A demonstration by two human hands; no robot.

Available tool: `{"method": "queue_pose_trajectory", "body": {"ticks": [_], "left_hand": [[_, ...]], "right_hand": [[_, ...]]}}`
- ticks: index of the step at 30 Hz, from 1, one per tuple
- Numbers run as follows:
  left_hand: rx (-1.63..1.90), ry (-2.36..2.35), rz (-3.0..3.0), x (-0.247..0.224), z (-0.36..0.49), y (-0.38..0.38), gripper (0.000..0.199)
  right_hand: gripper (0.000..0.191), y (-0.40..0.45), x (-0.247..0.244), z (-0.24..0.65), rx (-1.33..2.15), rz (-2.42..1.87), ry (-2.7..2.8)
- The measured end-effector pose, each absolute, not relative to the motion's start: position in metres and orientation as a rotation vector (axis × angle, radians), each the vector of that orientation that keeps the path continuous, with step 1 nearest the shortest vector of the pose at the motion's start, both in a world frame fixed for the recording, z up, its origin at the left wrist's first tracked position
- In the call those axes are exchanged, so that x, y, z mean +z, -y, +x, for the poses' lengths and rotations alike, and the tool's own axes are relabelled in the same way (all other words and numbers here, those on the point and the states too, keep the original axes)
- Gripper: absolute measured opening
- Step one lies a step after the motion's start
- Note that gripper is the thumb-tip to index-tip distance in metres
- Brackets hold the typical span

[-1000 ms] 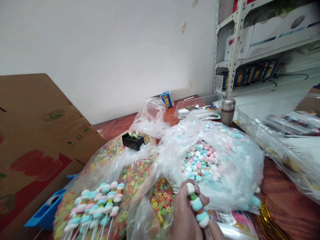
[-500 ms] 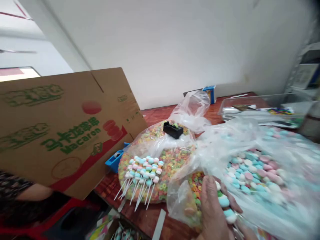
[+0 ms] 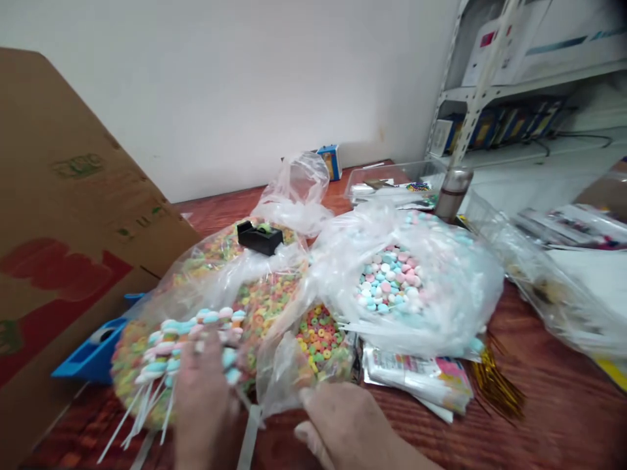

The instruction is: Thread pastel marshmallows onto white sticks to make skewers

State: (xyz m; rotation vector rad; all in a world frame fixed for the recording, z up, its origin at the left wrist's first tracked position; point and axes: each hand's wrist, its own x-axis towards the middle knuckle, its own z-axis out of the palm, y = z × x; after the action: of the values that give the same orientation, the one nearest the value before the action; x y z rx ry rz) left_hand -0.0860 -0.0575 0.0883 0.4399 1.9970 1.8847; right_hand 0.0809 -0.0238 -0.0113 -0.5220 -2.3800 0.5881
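My left hand [image 3: 206, 385] reaches over the pile of marshmallow skewers [image 3: 166, 346], its fingers touching the candy at the pile's right side; motion blurs them, so their grip is unclear. The skewers' white sticks point toward me. They lie on a large clear bag of colourful ring candy [image 3: 267, 313]. My right hand [image 3: 347, 418] is curled at the lower edge of a smaller open bag of rings [image 3: 318, 339]; its fingertips are mostly hidden and what they hold cannot be made out. Behind it sits a big bag of pastel marshmallows [image 3: 392, 281].
A black tape dispenser [image 3: 259, 237] rests on the ring bag. At the left are a cardboard box [image 3: 88, 196] and a blue dispenser [image 3: 98, 352]. Wrappers [image 3: 416, 378], gold ties [image 3: 497, 385], a clear tray [image 3: 396, 176], a bottle [image 3: 453, 194] and a metal shelf [image 3: 475, 98] are to the right.
The view has swung right. My left hand is now over the skewer pile. The marshmallow skewer held low near the ring bag earlier no longer shows there, and my right hand is in that area.
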Motion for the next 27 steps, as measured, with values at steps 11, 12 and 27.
{"method": "queue_pose_trajectory", "body": {"ticks": [11,12,27], "left_hand": [[0.510,-3.117,1.139,0.057,-0.238,0.062,0.020],[0.443,-3.125,1.144,0.053,-0.242,0.063,0.022],[1.395,-2.326,1.413,0.033,-0.066,0.059,0.020]], "right_hand": [[0.018,-0.061,-0.029,0.148,0.266,-1.185,2.514],[0.017,-0.066,-0.031,0.141,0.256,-1.166,2.536],[0.015,-0.067,-0.071,0.142,0.532,-1.089,2.369]]}}
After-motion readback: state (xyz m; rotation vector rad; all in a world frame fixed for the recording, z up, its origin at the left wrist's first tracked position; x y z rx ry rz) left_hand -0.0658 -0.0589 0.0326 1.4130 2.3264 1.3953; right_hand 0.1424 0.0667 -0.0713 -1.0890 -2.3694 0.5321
